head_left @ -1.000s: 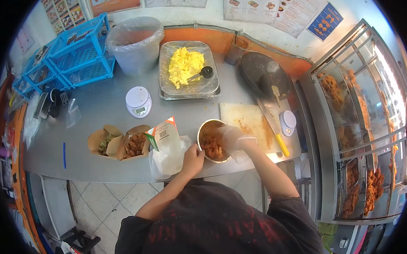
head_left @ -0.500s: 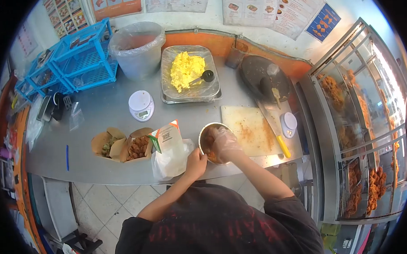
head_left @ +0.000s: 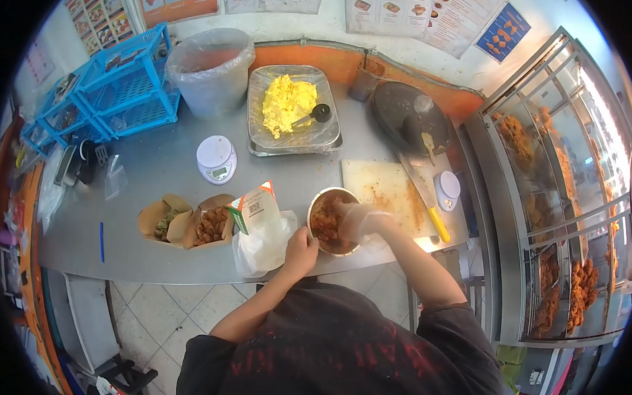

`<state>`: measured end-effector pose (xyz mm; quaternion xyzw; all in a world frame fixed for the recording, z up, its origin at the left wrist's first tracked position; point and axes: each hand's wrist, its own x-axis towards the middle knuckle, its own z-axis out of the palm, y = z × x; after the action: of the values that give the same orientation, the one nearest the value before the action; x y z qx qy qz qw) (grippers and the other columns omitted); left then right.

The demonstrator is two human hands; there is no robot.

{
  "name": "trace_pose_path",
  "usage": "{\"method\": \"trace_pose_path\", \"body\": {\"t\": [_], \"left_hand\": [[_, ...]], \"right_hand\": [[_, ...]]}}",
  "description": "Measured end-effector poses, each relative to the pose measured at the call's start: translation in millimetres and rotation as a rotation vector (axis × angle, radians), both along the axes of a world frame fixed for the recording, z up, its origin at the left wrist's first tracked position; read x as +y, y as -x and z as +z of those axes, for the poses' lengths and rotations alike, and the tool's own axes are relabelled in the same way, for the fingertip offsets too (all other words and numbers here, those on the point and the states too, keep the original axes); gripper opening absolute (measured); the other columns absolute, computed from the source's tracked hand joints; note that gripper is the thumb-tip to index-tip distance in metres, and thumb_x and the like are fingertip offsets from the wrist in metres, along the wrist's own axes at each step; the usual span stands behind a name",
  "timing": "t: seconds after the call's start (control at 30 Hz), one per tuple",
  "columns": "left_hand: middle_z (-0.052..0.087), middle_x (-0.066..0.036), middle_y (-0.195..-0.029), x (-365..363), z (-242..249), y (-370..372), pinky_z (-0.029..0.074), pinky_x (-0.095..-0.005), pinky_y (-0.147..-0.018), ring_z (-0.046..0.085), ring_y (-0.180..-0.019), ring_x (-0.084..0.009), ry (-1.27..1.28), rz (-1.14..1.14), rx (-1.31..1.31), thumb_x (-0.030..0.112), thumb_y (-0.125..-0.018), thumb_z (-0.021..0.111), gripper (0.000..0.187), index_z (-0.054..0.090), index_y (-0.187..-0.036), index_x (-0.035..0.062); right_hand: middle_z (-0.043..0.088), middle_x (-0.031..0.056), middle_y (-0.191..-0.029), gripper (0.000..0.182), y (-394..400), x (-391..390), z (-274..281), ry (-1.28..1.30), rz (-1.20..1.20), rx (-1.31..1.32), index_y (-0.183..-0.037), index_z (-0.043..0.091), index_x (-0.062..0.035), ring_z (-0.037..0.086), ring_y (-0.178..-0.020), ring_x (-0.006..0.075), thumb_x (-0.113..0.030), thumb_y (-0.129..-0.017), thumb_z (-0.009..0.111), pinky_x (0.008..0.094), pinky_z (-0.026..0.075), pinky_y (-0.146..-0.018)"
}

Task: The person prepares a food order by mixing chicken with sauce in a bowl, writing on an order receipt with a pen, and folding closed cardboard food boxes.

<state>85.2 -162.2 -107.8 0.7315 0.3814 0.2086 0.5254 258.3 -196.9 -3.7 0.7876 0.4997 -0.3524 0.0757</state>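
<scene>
Steel desk (head_left: 155,168) in a fried-food stall | your gloved right hand (head_left: 358,220) is down in the metal bowl (head_left: 331,221) of sauced chicken at the front edge, fingers curled on pieces | left hand (head_left: 300,252) grips the bowl's rim | two paper boxes (head_left: 188,223) look filled, the white bag (head_left: 262,244) isn't packed yet

Gloved right hand (head_left: 356,220) shifting rightward inside the metal bowl (head_left: 331,221), now lying toward the right rim and uncovering more of the reddish fried pieces (head_left: 325,223) than half a second earlier, when covering the bowl's centre.
</scene>
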Motion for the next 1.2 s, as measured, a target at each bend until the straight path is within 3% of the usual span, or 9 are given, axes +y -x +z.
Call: {"method": "trace_pose_path", "body": {"t": [0.13,0.37,0.47,0.6,0.7,0.9,0.93,1.07,1.2], "left_hand": [[0.055,-0.021,-0.070,0,7,1,0.041,-0.0456,-0.061,0.055,-0.067,-0.0377,-0.019,-0.006,0.017,0.011,-0.078,0.056,0.016,0.048,-0.074,-0.0024],[0.057,-0.020,-0.071,1,2,-4,0.043,-0.0440,-0.062,0.057,-0.069,-0.0368,0.032,0.007,-0.004,0.013,-0.080,0.055,0.016,0.051,-0.080,-0.0029],[0.058,-0.019,-0.072,1,-20,-8,0.045,-0.0418,-0.064,0.059,-0.070,-0.0341,0.141,0.045,-0.050,0.014,-0.081,0.056,0.018,0.054,-0.085,-0.0029],[0.058,-0.018,-0.072,-1,-38,-11,0.045,-0.0411,-0.064,0.059,-0.068,-0.0329,0.261,0.080,-0.104,0.014,-0.080,0.056,0.018,0.054,-0.086,-0.0030],[0.058,-0.019,-0.072,0,-8,-5,0.044,-0.0424,-0.063,0.057,-0.067,-0.0340,0.130,0.030,-0.030,0.014,-0.079,0.055,0.017,0.053,-0.081,-0.0030],[0.056,-0.019,-0.069,-1,-4,-5,0.042,-0.0439,-0.062,0.055,-0.066,-0.0353,0.000,0.034,-0.021,0.013,-0.078,0.056,0.017,0.050,-0.075,-0.0027],[0.056,-0.019,-0.069,1,-3,-5,0.042,-0.0442,-0.061,0.055,-0.066,-0.0358,-0.004,0.045,-0.021,0.013,-0.078,0.056,0.018,0.049,-0.075,-0.0027],[0.056,-0.020,-0.070,0,1,-6,0.042,-0.0442,-0.062,0.055,-0.067,-0.0366,0.095,0.018,-0.005,0.013,-0.079,0.056,0.018,0.049,-0.074,-0.0030],[0.056,-0.020,-0.070,1,-12,-11,0.042,-0.0437,-0.062,0.055,-0.067,-0.0361,0.074,0.049,-0.065,0.014,-0.080,0.057,0.019,0.049,-0.075,-0.0031]], "right_hand": [[0.060,0.0240,-0.107,0.064,21,6,-40,-0.039,-0.076,-0.004,-0.118,0.051,0.0011,0.061,-0.100,0.0324,-0.030,-0.066,0.072,0.0374,0.051,-0.082],[0.051,0.0179,-0.114,0.056,24,-2,-17,-0.285,0.016,-0.343,-0.111,0.053,-0.0040,0.051,-0.109,0.0345,-0.016,-0.062,0.077,0.0374,0.047,-0.089],[0.059,0.0173,-0.109,0.047,12,7,-15,-0.279,0.222,-0.141,-0.112,0.054,-0.0065,0.057,-0.103,0.0308,-0.015,-0.069,0.069,0.0369,0.048,-0.085],[0.064,0.0157,-0.102,0.043,5,3,15,-0.320,0.037,0.055,-0.116,0.055,-0.0096,0.062,-0.097,0.0285,-0.017,-0.074,0.062,0.0363,0.048,-0.083],[0.061,0.0180,-0.108,0.053,-11,10,-2,-0.064,0.157,-0.065,-0.121,0.051,-0.0087,0.059,-0.102,0.0301,-0.022,-0.072,0.066,0.0362,0.047,-0.087],[0.049,0.0209,-0.123,0.067,20,5,-55,-0.299,-0.163,0.067,-0.120,0.049,-0.0065,0.049,-0.116,0.0315,-0.033,-0.064,0.075,0.0372,0.043,-0.094],[0.047,0.0240,-0.123,0.066,20,6,-54,-0.353,-0.136,0.093,-0.117,0.049,0.0009,0.044,-0.119,0.0355,-0.033,-0.065,0.073,0.0375,0.041,-0.095],[0.053,0.0188,-0.108,0.052,22,-10,-33,-0.540,0.111,-0.313,-0.108,0.053,-0.0088,0.051,-0.107,0.0316,-0.025,-0.063,0.075,0.0390,0.046,-0.085],[0.057,0.0134,-0.106,0.036,7,0,-30,-0.275,0.235,-0.209,-0.105,0.057,-0.0134,0.056,-0.100,0.0276,-0.020,-0.071,0.067,0.0363,0.048,-0.079]]}}
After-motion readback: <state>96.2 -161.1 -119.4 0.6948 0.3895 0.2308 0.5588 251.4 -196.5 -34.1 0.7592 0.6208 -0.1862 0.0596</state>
